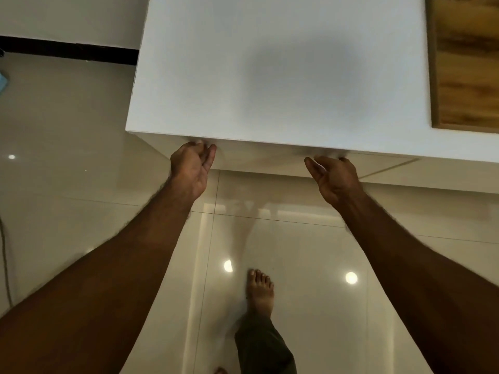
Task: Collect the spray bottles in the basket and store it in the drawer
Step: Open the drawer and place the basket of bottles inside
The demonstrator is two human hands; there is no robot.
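I look straight down on a white cabinet top (270, 76). Just under its front edge a narrow strip of the white drawer front (259, 157) shows. My left hand (190, 171) is at the left part of that front, its fingertips curled up under the top's edge. My right hand (334, 179) is further right along the same edge, fingers hooked in the same way. Both hands touch the drawer front. No spray bottle and no basket is in view, and the drawer's inside is hidden.
A wooden panel (467, 63) lies beside the cabinet top on the right. Glossy beige floor tiles (67, 130) spread below, with my bare foot (260, 290) on them. A black skirting strip (67, 49) runs along the wall at the left, and a thin cable (4, 252) hangs at the left edge.
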